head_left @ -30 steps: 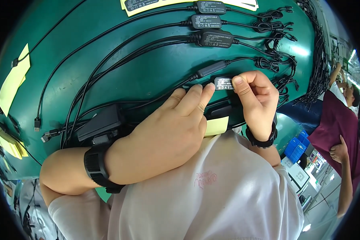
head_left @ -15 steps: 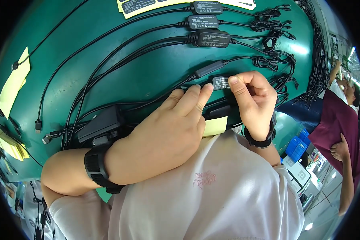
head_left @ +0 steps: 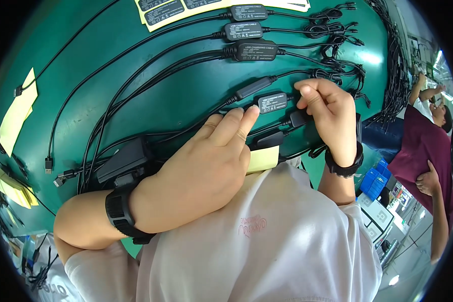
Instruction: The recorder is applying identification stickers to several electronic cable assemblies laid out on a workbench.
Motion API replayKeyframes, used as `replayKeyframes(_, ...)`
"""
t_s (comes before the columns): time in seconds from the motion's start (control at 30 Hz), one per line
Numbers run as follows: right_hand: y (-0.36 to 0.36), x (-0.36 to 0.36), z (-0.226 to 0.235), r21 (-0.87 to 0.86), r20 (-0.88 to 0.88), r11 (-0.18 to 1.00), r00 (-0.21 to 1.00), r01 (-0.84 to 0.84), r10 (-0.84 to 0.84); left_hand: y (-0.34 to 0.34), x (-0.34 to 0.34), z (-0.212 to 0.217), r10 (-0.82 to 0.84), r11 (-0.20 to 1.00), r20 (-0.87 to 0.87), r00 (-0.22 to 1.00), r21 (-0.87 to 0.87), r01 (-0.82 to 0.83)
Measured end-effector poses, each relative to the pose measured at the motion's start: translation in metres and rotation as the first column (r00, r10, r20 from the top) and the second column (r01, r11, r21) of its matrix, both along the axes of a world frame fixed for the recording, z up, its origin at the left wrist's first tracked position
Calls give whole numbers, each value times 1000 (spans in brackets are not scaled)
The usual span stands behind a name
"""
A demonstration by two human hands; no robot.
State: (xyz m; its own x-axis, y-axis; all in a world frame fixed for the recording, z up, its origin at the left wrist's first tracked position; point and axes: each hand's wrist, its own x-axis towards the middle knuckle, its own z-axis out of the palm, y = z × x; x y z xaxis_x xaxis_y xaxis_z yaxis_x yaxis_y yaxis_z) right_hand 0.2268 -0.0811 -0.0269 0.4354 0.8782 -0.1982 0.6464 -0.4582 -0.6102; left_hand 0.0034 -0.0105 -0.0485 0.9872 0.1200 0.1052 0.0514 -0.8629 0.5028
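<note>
A small black cable box [head_left: 272, 103] with a printed grey-black label lies on the green table in front of me. My left hand [head_left: 201, 153] rests over the cables with its fingers stretched out, the index fingertip at the box's left end. To the right of the box, my right hand [head_left: 329, 113] is raised with thumb and fingers curled together, nothing visible between them. An unlabelled black cable box [head_left: 255, 88] lies just beyond, and another black box [head_left: 298, 119] sits partly below the right hand.
Several labelled cables, one with a box [head_left: 254, 51], lie farther back. Yellow label sheets [head_left: 196, 11] are at the far edge, yellow backing paper [head_left: 262, 159] near my shirt. A black wedge-shaped block [head_left: 126, 160] stands by my left forearm. A person in maroon [head_left: 423, 143] is at right.
My right hand has let go of the label's right end and moved off to the right. The label now lies flat on the box. My left hand stays beside it; the view has shifted slightly.
</note>
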Motion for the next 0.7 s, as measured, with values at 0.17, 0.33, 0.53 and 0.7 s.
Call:
replayKeyframes(0.17,-5,-13,-4,60,235,982,959,-177,159,-1,1,2,4,997,-43,999,-83,-8)
replayKeyframes(0.33,-6,-11,-13,38,43,993,993,-114,112,-5,-3,-1,23,998,-13,1000,-65,-24)
replayKeyframes(0.53,2,0,-2,-11,82,957,953,-292,291,-15,-2,8,40,986,49,998,162,-48)
replayKeyframes(0.7,13,-5,5,110,456,716,675,-690,580,-26,-8,41,46,999,227,973,-15,-44)
